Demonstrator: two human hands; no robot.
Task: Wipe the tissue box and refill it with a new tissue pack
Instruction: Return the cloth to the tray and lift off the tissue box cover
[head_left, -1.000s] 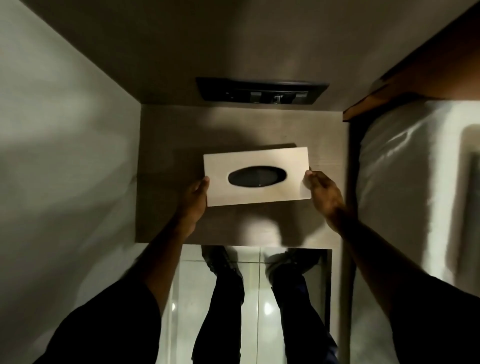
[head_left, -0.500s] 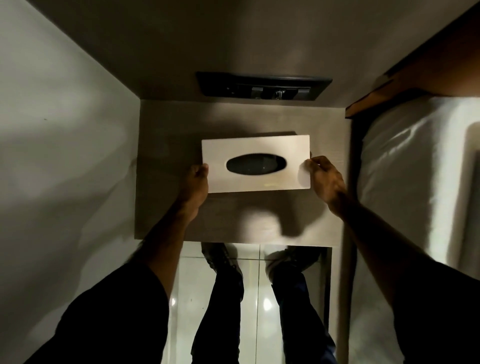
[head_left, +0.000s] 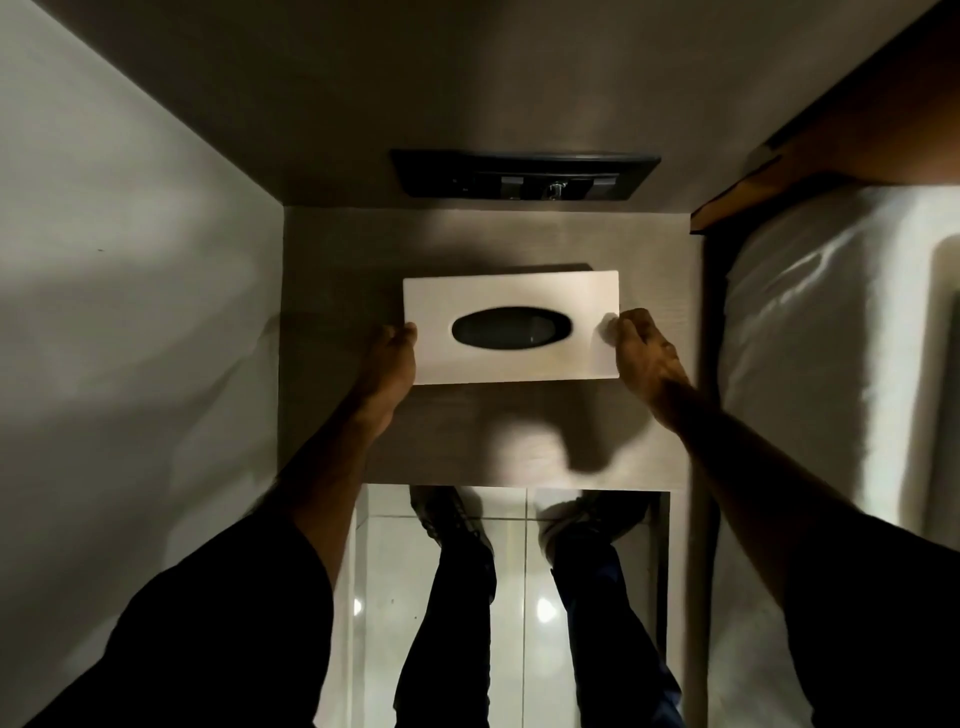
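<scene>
A pale rectangular tissue box (head_left: 511, 291) with a dark oval slot on top sits over the middle of a small wooden bedside table (head_left: 337, 270). No tissue shows in the slot. My left hand (head_left: 388, 358) grips the box's left end, thumb on the top edge. My right hand (head_left: 641, 353) holds the right end, fingers on the top corner. Whether the box rests on the table or hangs just above it, I cannot tell.
A dark switch panel (head_left: 524, 174) is set in the wall behind the table. A bed with white linen (head_left: 810, 322) lies to the right, under a wooden headboard (head_left: 852, 140). A plain wall (head_left: 130, 260) closes the left side. My legs and shoes stand on glossy floor tiles (head_left: 514, 597).
Both hands have carried the tissue box away from me toward the back of the table, then kept it almost still. The grip on both ends is the same.
</scene>
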